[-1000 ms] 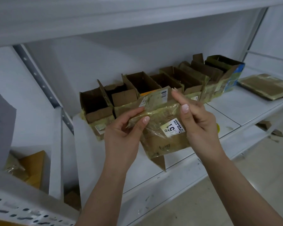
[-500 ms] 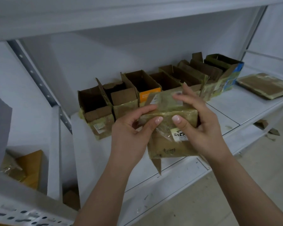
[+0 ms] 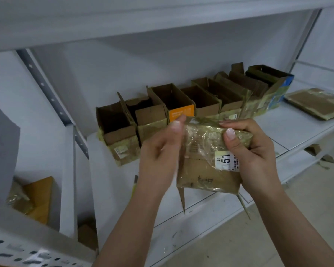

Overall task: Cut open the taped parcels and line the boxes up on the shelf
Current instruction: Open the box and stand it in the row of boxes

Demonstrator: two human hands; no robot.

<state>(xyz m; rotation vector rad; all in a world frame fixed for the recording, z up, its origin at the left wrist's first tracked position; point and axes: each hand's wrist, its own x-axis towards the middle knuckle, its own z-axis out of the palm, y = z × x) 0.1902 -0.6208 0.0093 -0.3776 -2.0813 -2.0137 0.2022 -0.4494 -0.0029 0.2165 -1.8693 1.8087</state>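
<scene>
Two hands hold a taped parcel (image 3: pixel 208 160) in front of a white shelf (image 3: pixel 297 132).
The right hand (image 3: pixel 253 153) curls around the parcel's right side, thumb on its upper face; the left hand (image 3: pixel 160 151) pinches its left edge – blurred; just beyond the grip stands a row of opened boxes (image 3: pixel 181 110); further right – a flat parcel (image 3: pixel 314 102).

Both hands, left (image 3: pixel 160 151) and right (image 3: pixel 256 151), raised, fingers curled, gripping.
</scene>
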